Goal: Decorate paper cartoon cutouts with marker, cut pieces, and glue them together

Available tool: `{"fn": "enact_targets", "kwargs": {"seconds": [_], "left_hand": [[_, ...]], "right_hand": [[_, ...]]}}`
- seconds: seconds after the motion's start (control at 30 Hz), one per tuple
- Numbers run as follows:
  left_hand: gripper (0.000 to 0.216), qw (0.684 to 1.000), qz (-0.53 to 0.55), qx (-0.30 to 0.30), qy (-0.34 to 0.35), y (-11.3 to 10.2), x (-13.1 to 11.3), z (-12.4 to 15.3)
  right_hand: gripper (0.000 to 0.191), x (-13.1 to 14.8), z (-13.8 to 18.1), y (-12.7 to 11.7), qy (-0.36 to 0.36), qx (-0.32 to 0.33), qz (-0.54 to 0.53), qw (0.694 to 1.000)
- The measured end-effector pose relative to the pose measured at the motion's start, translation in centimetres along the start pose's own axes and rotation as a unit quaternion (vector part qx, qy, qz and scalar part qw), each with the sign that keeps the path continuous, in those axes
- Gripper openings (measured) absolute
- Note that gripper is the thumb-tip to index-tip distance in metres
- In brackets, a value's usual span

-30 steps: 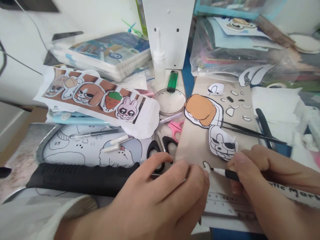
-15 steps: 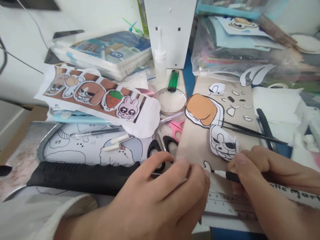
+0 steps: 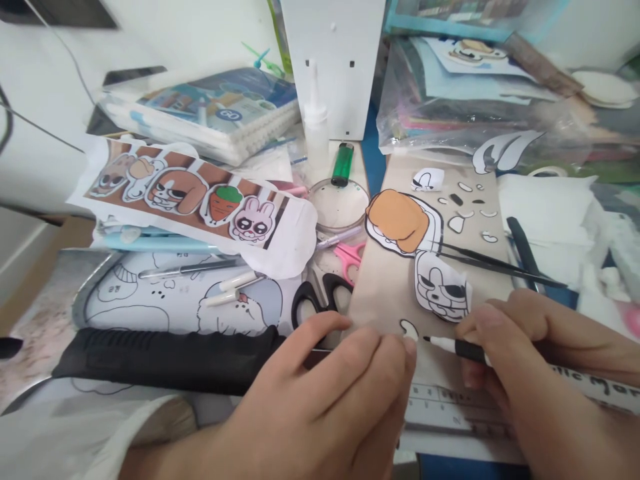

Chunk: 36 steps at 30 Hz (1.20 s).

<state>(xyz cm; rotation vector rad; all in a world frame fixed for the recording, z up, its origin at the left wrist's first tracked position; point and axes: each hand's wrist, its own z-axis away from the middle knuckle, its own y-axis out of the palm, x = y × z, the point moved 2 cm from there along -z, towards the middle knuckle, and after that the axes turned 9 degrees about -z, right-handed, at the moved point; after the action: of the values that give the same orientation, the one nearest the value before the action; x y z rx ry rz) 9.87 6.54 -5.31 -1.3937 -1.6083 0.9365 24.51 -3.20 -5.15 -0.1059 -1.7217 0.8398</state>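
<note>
My right hand point(image 3: 520, 353) is closed around a white acrylic marker point(image 3: 590, 387) with a black collar, its dark tip pointing left. That tip is just right of a small curved white cut-out point(image 3: 409, 328) with a dark outline, a short gap between them. My left hand point(image 3: 340, 387) is bent, its fingertips pressing the cut-out's lower end onto a beige board point(image 3: 375, 300); its thumb is hidden. Above lie a paper dog face point(image 3: 440, 287) and an orange-topped cut-out point(image 3: 403, 220). Black tweezers point(image 3: 500, 263) rest beside them.
Several tiny paper pieces point(image 3: 456, 223) are scattered over the board's far part. A ruler point(image 3: 450, 407) lies at its near edge. Black-handled scissors point(image 3: 325, 293), a green lighter point(image 3: 343, 165) and a printed character strip point(image 3: 190, 193) are to the left. A white glue bottle point(image 3: 316, 127) stands behind.
The marker's tip has drawn back slightly to the right, away from the curved cut-out's edge. My left fingertips stay on the cut-out. The whole view has shifted a little.
</note>
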Motion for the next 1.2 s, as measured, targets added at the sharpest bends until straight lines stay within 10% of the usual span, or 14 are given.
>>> {"fn": "enact_targets", "kwargs": {"seconds": [1.2], "left_hand": [[0.019,1.000,-0.004,-0.001,-0.008,0.1,-0.3,0.1]], "right_hand": [[0.029,1.0,-0.4,0.4,-0.040,0.020,0.004,0.999]]}}
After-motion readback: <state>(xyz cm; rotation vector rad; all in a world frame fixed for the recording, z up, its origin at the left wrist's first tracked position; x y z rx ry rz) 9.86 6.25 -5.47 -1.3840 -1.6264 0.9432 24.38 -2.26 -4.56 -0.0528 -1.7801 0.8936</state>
